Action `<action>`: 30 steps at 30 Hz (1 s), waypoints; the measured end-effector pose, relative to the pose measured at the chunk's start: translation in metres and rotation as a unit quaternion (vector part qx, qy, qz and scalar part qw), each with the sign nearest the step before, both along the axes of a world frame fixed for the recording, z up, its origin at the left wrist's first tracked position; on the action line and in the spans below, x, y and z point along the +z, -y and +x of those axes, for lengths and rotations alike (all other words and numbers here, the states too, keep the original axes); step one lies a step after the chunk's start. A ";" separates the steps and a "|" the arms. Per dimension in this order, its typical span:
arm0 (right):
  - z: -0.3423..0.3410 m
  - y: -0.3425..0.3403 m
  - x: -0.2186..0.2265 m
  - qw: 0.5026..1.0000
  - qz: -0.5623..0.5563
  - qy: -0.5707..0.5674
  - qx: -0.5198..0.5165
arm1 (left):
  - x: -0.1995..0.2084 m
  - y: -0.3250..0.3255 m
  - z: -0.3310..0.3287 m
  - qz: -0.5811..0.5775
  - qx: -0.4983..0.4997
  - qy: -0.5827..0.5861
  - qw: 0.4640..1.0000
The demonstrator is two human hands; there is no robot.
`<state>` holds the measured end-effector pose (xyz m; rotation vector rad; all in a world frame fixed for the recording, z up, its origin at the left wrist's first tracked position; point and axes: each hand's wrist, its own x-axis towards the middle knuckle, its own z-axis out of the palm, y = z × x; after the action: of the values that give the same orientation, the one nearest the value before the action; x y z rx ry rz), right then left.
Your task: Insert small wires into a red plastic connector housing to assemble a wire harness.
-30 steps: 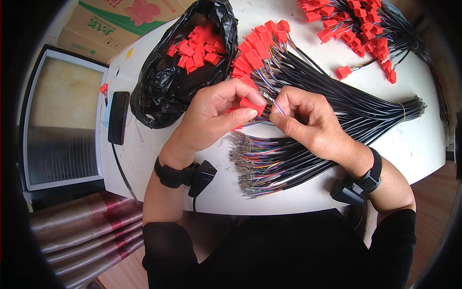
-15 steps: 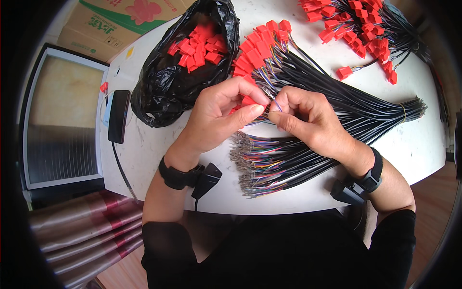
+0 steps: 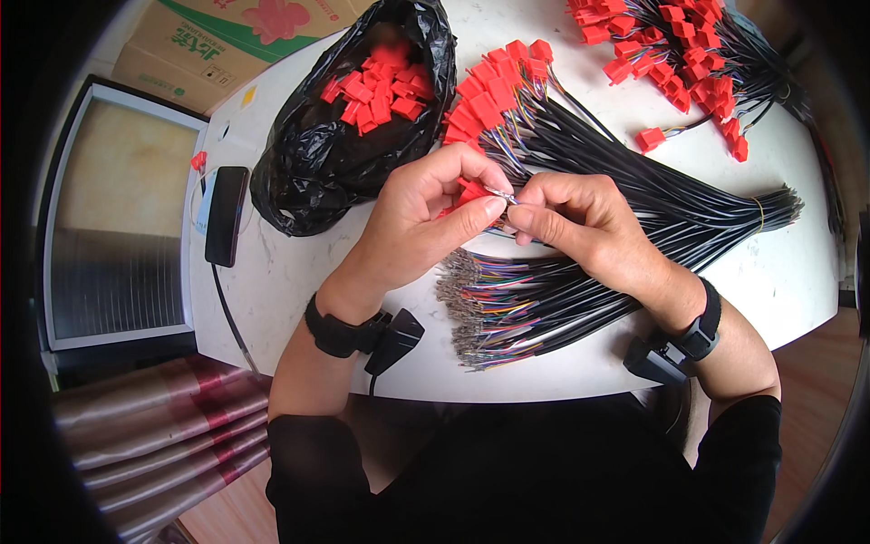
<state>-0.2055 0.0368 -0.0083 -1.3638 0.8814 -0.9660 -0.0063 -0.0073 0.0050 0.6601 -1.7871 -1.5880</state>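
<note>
The near edge of the white table [image 3: 507, 386] curved before the person, and a strip of its top showed between this edge and the black cables [image 3: 625, 172]. On the left, more table top lay between the phone [image 3: 226, 218] and the left hand [image 3: 417, 213]. Compared with half a second before, the shiny tip of the thin wire [image 3: 501, 194] was nearer to the left thumb. The left hand, almost closed, held a red plug [image 3: 470, 192], boxy and partly covered by fingers; the right hand [image 3: 589, 222] pinched the wire just right of it.
</note>
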 end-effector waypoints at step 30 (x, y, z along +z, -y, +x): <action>-0.002 -0.003 0.012 0.999 0.007 -0.027 -0.030 | -0.002 0.000 -0.003 0.030 0.016 -0.009 0.999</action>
<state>-0.2078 0.0398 0.0040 -1.3630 0.9724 -0.9718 -0.0091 -0.0068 0.0033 0.6975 -1.7128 -1.6260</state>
